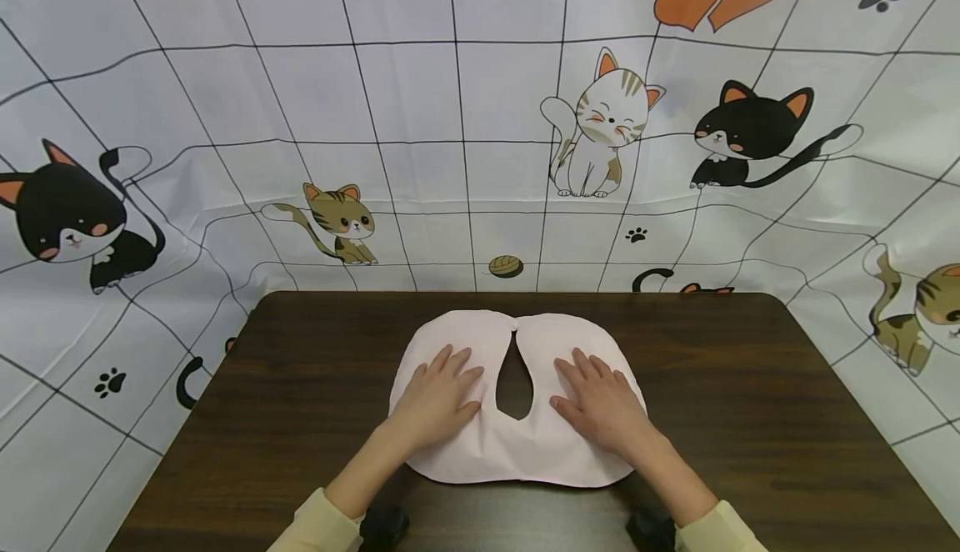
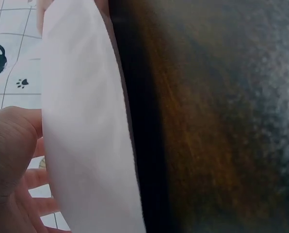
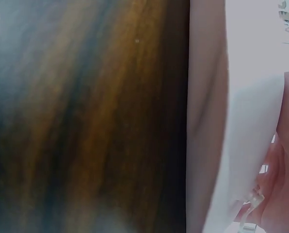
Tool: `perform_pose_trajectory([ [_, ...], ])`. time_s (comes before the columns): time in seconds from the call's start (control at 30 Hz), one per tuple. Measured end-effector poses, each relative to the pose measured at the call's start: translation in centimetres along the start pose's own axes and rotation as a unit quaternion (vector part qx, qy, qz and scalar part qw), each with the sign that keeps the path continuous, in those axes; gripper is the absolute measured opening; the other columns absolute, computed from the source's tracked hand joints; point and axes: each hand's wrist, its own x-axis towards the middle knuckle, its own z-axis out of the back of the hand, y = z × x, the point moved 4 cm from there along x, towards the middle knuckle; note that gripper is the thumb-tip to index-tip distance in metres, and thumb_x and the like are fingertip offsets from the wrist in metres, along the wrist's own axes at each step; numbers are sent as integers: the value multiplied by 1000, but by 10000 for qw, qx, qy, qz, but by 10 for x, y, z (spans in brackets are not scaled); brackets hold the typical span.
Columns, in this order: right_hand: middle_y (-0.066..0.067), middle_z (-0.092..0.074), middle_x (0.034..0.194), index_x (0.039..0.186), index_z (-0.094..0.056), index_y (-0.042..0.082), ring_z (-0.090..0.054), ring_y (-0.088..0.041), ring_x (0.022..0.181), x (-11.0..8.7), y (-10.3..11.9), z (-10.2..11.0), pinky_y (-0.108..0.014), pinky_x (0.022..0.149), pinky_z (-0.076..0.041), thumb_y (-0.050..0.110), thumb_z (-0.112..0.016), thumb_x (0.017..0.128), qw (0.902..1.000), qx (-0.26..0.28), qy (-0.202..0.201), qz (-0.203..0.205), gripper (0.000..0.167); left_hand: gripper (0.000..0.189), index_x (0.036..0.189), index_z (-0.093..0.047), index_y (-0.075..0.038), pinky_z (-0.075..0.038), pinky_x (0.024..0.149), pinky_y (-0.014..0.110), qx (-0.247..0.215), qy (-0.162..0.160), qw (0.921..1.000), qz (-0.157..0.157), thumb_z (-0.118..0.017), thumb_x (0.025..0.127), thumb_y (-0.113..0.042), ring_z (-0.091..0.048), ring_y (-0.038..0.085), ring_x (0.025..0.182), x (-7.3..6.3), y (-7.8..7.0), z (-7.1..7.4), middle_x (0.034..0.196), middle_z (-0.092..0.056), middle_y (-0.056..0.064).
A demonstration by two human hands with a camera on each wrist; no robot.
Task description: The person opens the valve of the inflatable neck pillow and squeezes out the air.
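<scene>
A pale pink neck pillow (image 1: 517, 456) lies on the dark wooden table, its two rounded ends meeting at the far side around a teardrop-shaped gap. My left hand (image 1: 437, 399) rests on its left half, fingers spread and pointing away from me. On the right half lies my right hand (image 1: 603, 408), also with spread fingers. Seen from the left wrist, the pillow's near edge (image 2: 88, 121) hides part of the left hand (image 2: 11, 150). The right wrist view shows the pillow's side (image 3: 251, 126) and, at the frame's edge, the right hand (image 3: 287, 170), with a small clear strip (image 3: 252, 200) near it.
The wooden table (image 1: 300, 385) extends on both sides of the pillow. Behind it hangs a white sheet (image 1: 420, 93) with black grid lines and cartoon cats. Two dark objects (image 1: 384, 527) sit beside my forearms at the near side.
</scene>
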Motion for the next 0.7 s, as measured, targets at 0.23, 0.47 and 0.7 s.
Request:
perform_pose_trajectory([
  [0.23, -26, -42, 155, 149, -53, 6, -42, -48, 139, 0, 2, 1, -66, 106, -35, 37, -62, 101, 10000, -52, 6, 1, 57, 45, 137, -66, -13, -39, 103, 69, 2, -24, 10000, 67, -67, 98, -34, -37, 44, 144, -2, 2, -3, 153, -48, 16],
  [0.47, -25, -45, 153, 146, -55, 6, -45, -48, 137, -9, 8, 19, -68, 105, -37, 38, -67, 99, 9984, 77, -545, 89, 58, 46, 135, -67, -11, -45, 99, 64, 75, -476, 9980, 408, -68, 96, -35, -46, 44, 138, -12, 3, 7, 146, -54, 18],
  [0.7, -25, -46, 153, 145, -56, 6, -46, -48, 136, -18, 9, 24, -67, 105, -37, 37, -68, 98, 9979, 70, -633, 101, 57, 46, 132, -68, -10, -45, 100, 62, 87, -807, 9962, 317, -70, 95, -37, -48, 44, 136, -21, -6, 21, 144, -57, 18],
])
